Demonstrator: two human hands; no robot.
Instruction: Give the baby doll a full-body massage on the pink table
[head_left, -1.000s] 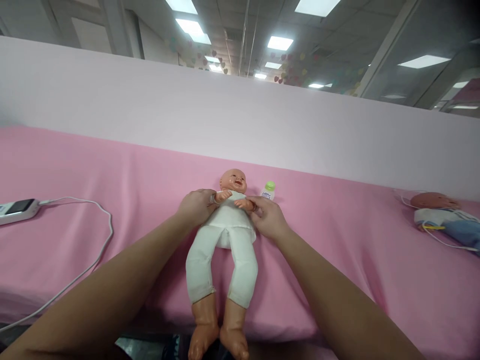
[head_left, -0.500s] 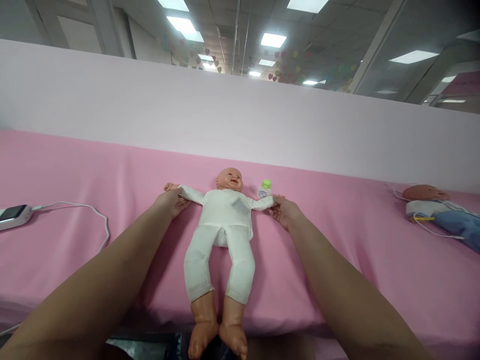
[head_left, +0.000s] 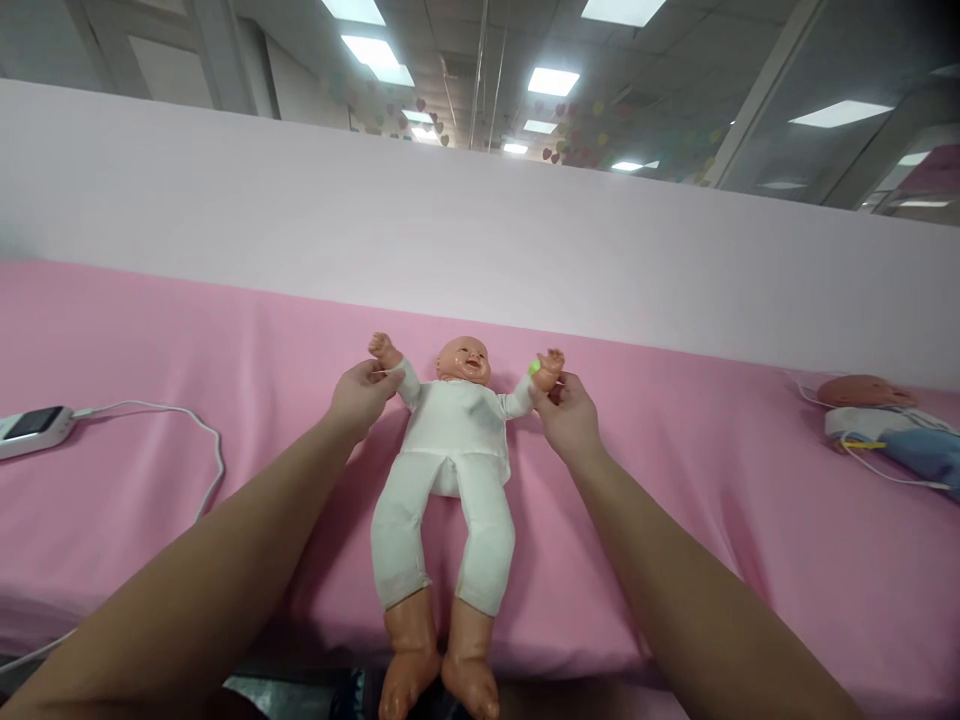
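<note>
A baby doll [head_left: 457, 425] in a white top and trousers lies on its back on the pink sheet [head_left: 285, 350], its bare feet over the front edge. My left hand [head_left: 364, 400] grips the doll's arm on the left at the wrist, fingers closed round the sleeve end. Closed round the wrist of the doll's other arm is my right hand [head_left: 568, 412]. Both doll arms are bent upward at the sides of its head. Behind the doll's right-side hand shows a bottle's green cap [head_left: 534, 367]; the rest of the bottle is hidden.
At the far left lies a white device with a dark screen [head_left: 34, 424], its white cable [head_left: 214, 440] curling over the sheet. Another doll [head_left: 892, 430] in blue and white, with thin tubing, lies at the far right. A white wall [head_left: 480, 250] runs behind.
Both my hands have raised the doll's arms and brought them inward, from stretched out sideways to bent upward. The doll's hand now covers most of the bottle. The view has shifted slightly.
</note>
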